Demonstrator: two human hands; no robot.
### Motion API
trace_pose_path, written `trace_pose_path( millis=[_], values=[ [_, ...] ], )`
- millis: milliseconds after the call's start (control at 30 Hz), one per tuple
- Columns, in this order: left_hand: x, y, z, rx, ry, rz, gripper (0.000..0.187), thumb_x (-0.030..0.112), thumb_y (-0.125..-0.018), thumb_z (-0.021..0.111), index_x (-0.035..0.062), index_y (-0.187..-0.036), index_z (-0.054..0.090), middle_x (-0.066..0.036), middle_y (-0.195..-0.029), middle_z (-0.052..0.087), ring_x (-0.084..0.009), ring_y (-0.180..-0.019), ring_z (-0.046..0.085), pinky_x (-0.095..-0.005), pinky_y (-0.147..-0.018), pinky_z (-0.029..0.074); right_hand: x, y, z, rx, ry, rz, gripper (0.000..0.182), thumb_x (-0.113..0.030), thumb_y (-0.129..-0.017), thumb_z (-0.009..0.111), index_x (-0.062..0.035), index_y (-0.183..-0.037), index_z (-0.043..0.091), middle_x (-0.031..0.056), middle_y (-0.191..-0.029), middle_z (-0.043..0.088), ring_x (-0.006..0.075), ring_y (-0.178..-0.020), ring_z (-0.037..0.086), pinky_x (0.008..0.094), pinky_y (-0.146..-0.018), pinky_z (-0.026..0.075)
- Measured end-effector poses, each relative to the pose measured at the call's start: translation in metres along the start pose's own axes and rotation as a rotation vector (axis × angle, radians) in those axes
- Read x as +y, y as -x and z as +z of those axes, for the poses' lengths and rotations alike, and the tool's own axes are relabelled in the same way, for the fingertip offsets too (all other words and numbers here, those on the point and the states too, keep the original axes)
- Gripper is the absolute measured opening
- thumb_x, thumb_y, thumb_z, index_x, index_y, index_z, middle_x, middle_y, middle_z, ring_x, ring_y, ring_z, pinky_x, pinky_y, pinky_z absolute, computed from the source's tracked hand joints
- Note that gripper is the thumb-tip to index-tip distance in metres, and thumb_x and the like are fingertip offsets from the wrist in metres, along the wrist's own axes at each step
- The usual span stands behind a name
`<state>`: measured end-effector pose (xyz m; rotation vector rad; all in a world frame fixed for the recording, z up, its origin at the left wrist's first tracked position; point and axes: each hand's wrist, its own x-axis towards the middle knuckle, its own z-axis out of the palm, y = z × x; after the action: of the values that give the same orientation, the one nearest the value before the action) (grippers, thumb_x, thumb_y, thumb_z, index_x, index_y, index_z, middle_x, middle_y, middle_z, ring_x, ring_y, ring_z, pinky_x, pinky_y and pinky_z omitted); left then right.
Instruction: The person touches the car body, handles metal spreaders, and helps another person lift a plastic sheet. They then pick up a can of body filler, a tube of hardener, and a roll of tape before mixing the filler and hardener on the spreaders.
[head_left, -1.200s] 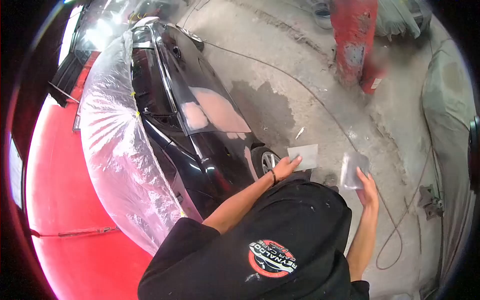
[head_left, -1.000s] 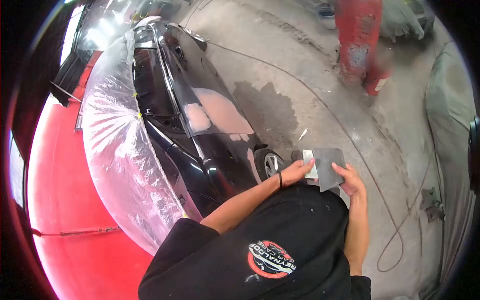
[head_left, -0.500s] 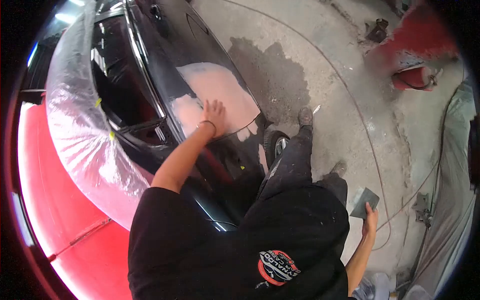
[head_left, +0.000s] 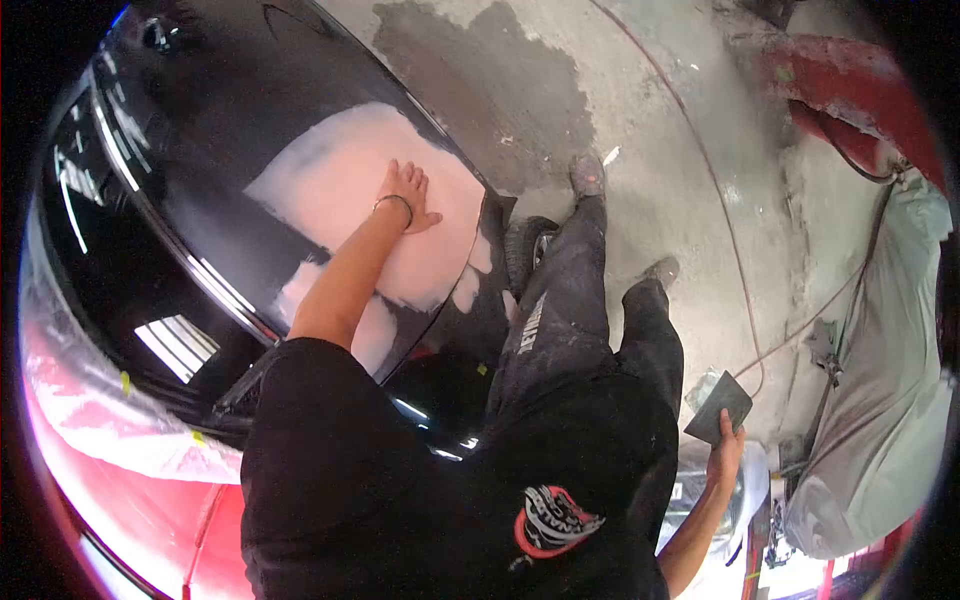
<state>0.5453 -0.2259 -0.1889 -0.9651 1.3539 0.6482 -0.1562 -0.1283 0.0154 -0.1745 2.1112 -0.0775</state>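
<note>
My left hand point(head_left: 406, 198) lies flat with fingers spread on a pale pink filler patch point(head_left: 335, 185). This patch covers part of a black car's side panel point(head_left: 215, 130), and smaller pink areas show around it. A bracelet circles the left wrist. Away from the car, at my right side, my right hand point(head_left: 727, 455) grips a dark grey sandpaper sheet point(head_left: 720, 408) by its lower edge. The sheet is held above the floor, clear of the car.
A car wheel point(head_left: 522, 255) stands beside my legs. Clear plastic film point(head_left: 110, 420) hangs by the window, over something red. A hose point(head_left: 700, 160) curves across the concrete floor point(head_left: 640, 110), which has a wet patch. A grey cover point(head_left: 870, 390) drapes something at right.
My view has shifted toward the car's side. My left hand has slid across the pink patch, farther onto its larger area. The right hand still holds the sandpaper sheet.
</note>
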Motion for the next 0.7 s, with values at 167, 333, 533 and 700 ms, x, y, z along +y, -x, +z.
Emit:
trace_pose_path(
  millis=[167, 333, 533, 700],
  values=[
    [0.002, -0.064, -0.004, -0.084, 0.029, 0.039, 0.097, 0.075, -0.099, 0.031, 0.0064, -0.167, 0.020, -0.010, -0.175, 0.017, -0.0291, -0.162, 0.012, -0.0542, -0.129, 0.007, -0.027, 0.019, 0.017, -0.010, 0.003, 0.072, 0.051, -0.028, -0.101, 0.070, 0.0075, -0.135, 0.057, 0.0151, -0.129, 0.066, 0.0241, -0.117, 0.062, 0.0369, -0.106, 0.044],
    [0.007, -0.131, 0.010, -0.103, 0.054, 0.044, 0.099, 0.076, -0.097, 0.035, 0.0084, -0.168, 0.019, -0.009, -0.176, 0.016, -0.0288, -0.162, 0.011, -0.0563, -0.129, 0.006, -0.036, 0.029, 0.036, 0.083, 0.165, 0.051, 0.064, -0.033, -0.102, 0.068, 0.0089, -0.146, 0.049, 0.0196, -0.145, 0.058, 0.0291, -0.132, 0.054, 0.0388, -0.115, 0.037],
    [0.036, -0.150, 0.026, -0.125, 0.071, 0.083, 0.100, 0.076, -0.097, 0.036, 0.0070, -0.168, 0.018, -0.012, -0.176, 0.013, -0.0338, -0.162, 0.008, -0.0618, -0.127, 0.003, -0.067, 0.045, 0.067, 0.082, 0.186, 0.055, 0.062, -0.037, -0.101, 0.071, 0.0064, -0.141, 0.053, 0.0169, -0.139, 0.061, 0.0270, -0.125, 0.058, 0.0386, -0.111, 0.039],
    [0.118, -0.113, 0.060, -0.243, 0.433, 0.298, 0.103, 0.081, -0.095, 0.034, 0.0031, -0.163, 0.031, -0.021, -0.173, 0.019, -0.0417, -0.160, 0.013, -0.0636, -0.127, 0.004, -0.085, 0.047, 0.082, 0.002, 0.181, -0.129, 0.050, -0.035, -0.103, 0.067, 0.0069, -0.130, 0.062, 0.0124, -0.120, 0.069, 0.0218, -0.108, 0.062, 0.0360, -0.099, 0.046]
  ],
)
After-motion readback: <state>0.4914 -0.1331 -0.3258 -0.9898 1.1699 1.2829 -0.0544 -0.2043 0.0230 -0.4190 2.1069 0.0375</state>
